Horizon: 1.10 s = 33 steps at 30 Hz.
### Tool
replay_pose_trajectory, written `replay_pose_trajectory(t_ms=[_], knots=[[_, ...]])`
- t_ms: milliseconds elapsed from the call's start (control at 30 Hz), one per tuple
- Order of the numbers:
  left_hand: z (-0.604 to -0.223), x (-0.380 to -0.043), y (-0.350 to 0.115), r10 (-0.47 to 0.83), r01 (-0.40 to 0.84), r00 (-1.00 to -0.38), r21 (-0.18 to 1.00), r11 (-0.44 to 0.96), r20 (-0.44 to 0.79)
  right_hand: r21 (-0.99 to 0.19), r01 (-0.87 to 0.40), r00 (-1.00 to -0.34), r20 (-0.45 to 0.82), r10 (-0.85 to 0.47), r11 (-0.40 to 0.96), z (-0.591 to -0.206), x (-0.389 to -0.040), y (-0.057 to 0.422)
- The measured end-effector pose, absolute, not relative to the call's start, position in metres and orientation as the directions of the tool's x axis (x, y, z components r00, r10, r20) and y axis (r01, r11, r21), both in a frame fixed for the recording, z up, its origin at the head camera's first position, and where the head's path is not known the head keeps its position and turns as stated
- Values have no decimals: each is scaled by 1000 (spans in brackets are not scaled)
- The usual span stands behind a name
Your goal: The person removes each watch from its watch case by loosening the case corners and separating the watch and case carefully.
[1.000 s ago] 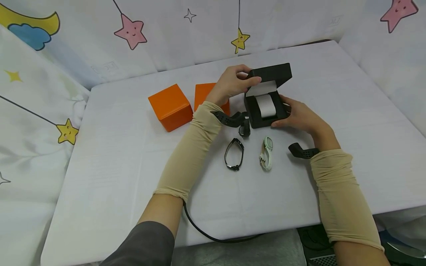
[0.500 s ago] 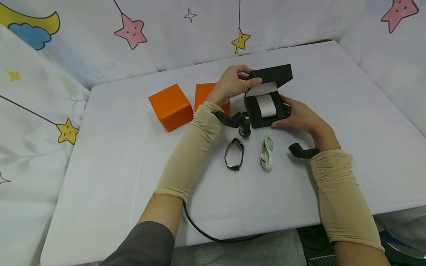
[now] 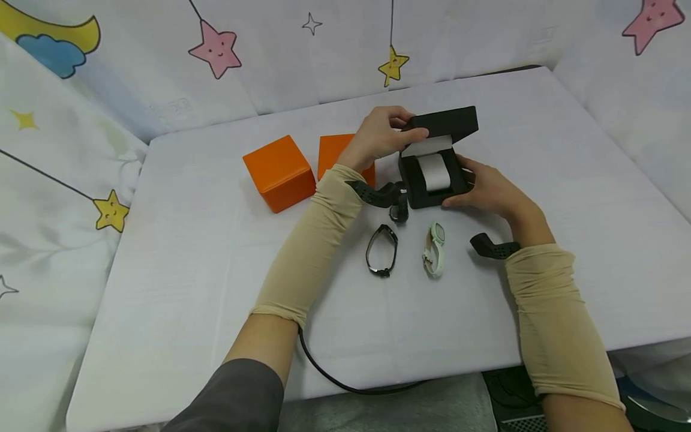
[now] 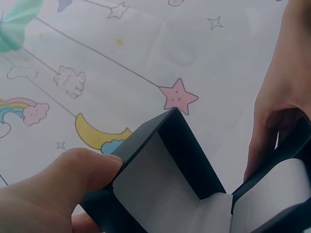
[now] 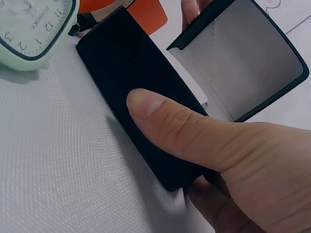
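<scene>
A black watch box (image 3: 430,174) stands on the white table with its lid raised and a pale grey cushion (image 3: 434,172) inside. My left hand (image 3: 380,137) pinches the lid (image 4: 187,155) at its left side, thumb on the rim in the left wrist view. On the opposite side, my right hand (image 3: 488,187) grips the base, its thumb (image 5: 165,121) pressed along the black front wall. Nearer to me lie a dark slim-strapped watch (image 3: 381,251) and a mint-green watch (image 3: 434,249). The green one's square dial (image 5: 31,26) shows close up in the right wrist view.
To the left sit two orange boxes: one fully visible (image 3: 281,174), the other (image 3: 333,150) partly hidden behind my left hand and wrist. A black cable (image 3: 345,387) runs from my left sleeve along the table's front edge. Patterned curtains (image 3: 302,54) enclose the back and sides.
The lid sits very slightly lower, my left hand moving with it. The base, my right hand's grip and both watches look unchanged; the head view has shifted a little.
</scene>
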<state>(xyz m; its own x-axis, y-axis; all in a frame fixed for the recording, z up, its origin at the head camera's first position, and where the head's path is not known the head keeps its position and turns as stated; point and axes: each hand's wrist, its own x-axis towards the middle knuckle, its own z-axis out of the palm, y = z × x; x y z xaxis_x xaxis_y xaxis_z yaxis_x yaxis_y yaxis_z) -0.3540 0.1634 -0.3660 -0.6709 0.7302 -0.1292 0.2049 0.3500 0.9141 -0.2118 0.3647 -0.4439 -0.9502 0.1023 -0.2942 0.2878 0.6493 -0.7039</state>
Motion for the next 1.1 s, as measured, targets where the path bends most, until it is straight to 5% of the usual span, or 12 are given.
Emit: replay_pose_trajectory(t_ms=[1100], knots=[[-364, -353, 163, 738, 279, -663, 872, 402, -129, -721, 267, -957, -278, 87, 639, -444, -212, 364]])
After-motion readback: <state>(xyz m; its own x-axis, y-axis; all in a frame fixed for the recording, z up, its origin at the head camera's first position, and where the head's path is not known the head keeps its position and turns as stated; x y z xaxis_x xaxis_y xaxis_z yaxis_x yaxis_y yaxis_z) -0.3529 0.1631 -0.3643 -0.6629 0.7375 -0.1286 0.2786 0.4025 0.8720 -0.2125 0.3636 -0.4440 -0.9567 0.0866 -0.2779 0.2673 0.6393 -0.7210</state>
